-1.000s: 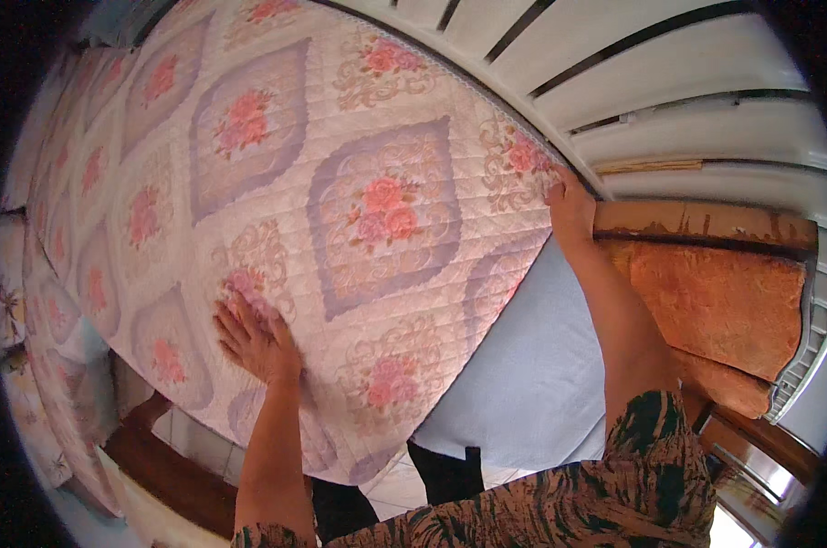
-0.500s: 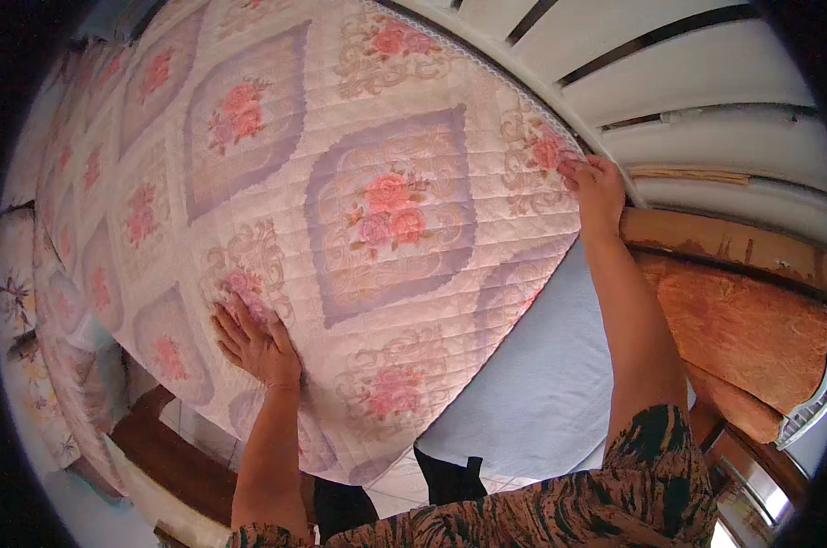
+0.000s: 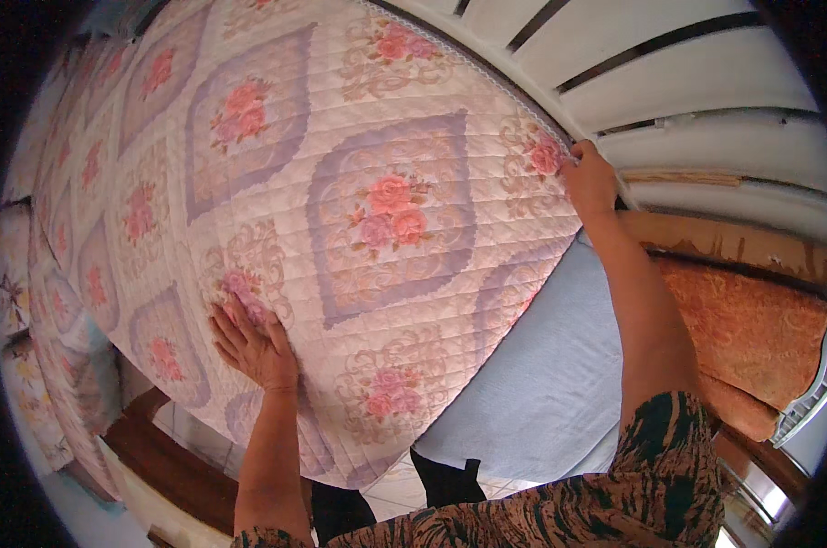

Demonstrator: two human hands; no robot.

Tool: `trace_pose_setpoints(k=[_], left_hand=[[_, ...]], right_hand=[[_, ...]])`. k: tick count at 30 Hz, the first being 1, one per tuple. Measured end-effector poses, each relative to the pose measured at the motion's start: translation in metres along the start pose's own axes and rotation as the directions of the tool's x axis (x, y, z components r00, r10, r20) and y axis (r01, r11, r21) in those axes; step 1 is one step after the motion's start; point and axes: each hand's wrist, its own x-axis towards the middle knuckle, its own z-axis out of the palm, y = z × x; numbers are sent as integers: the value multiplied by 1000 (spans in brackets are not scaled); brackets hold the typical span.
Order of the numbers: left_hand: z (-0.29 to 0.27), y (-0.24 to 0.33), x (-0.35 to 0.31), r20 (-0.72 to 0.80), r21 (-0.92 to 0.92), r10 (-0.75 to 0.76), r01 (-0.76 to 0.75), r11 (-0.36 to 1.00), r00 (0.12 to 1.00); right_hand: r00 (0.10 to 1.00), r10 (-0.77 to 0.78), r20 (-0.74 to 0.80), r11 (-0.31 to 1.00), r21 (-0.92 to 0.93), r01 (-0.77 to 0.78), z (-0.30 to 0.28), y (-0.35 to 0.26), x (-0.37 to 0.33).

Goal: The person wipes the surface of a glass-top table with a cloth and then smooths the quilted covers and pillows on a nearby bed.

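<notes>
A quilted bedspread [image 3: 391,265] with pink roses and lilac diamond frames covers most of the bed. My left hand [image 3: 260,350] lies flat on it near the left side, fingers spread over a rose motif. At the far right edge, my right hand [image 3: 592,183] has its fingers closed on the bedspread's trimmed border, beside the white headboard [image 3: 696,78]. Its fingertips are partly hidden by the hand itself. Below the bedspread's slanting near edge, a grey-blue sheet [image 3: 537,370] shows on the bed.
A worn wooden board [image 3: 728,242] runs along the right, next to an orange upholstered seat [image 3: 742,338]. Brown woodwork [image 3: 172,457] stands low on the left, above a tiled floor. Flower-patterned fabric [image 3: 39,402] hangs at the far left.
My right hand has shifted slightly up and away along the border, its wrist now more bent. My left hand stays pressed on nearly the same spot, a touch lower.
</notes>
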Motion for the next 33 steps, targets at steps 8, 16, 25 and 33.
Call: trace_pose_setpoints(k=[8, 16, 25, 33], left_hand=[[0, -1, -1, -7, -21, 11, -12, 1000, 1000], [1, -2, -2, -23, -12, 7, -7, 1000, 1000], [3, -10, 1, -28, -91, 68, -70, 993, 997], [-13, 41, 14, 32, -100, 170, -166, 981, 985]], right_hand=[[933, 355, 58, 797, 504, -334, 33, 2, -12], [875, 390, 288, 677, 555, -484, 14, -9, -4], [974, 221, 42, 972, 75, -223, 41, 31, 7], [999, -17, -46, 930, -367, -1, 41, 33, 1]])
